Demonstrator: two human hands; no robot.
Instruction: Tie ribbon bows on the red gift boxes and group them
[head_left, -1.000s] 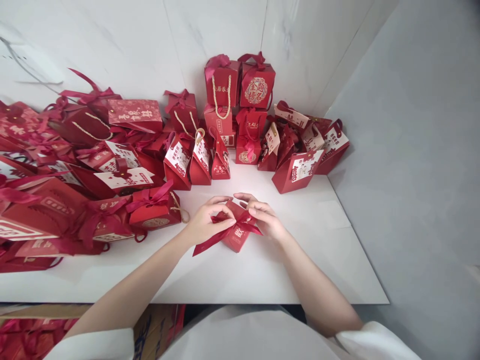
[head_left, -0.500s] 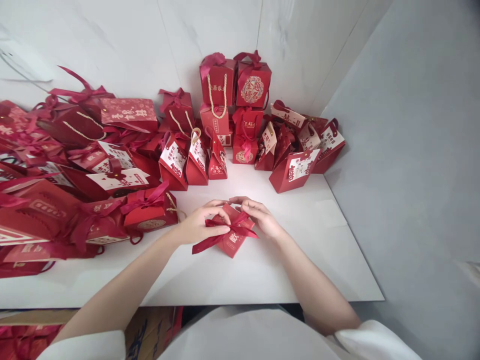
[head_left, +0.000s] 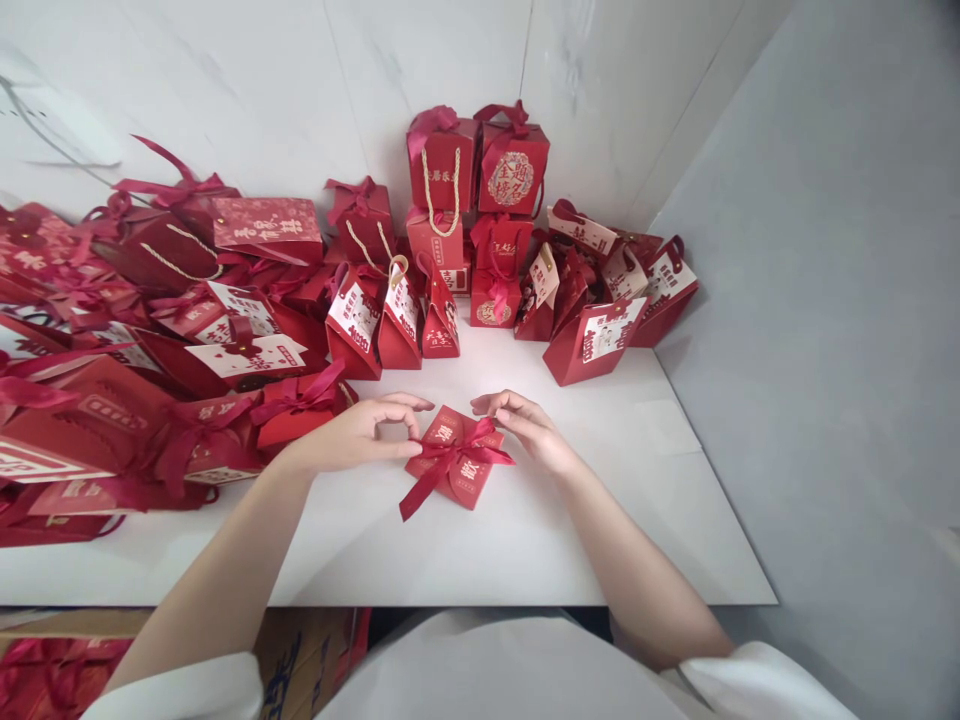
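Observation:
A small red gift box (head_left: 457,490) with pale lettering rests on the white table in front of me. A dark red ribbon (head_left: 457,455) is tied across its top in a bow, one long tail hanging toward me. At the box's left side, my left hand (head_left: 367,430) has thumb and index finger pinched on the bow's left loop, other fingers stretched beyond. My right hand (head_left: 529,425) pinches the bow's right loop near the box's far right corner. The bow's knot lies uncovered between both hands.
Many red gift boxes (head_left: 97,420) crowd the table's left side. More gift boxes (head_left: 514,180) are stacked against the marbled wall, and others (head_left: 596,340) stand at the back right. A cardboard box (head_left: 300,660) sits below the table's front edge (head_left: 525,605).
My left hand has moved left, off the knot to the left loop, uncovering the bow and box top. The right hand has shifted slightly and stays at the right loop.

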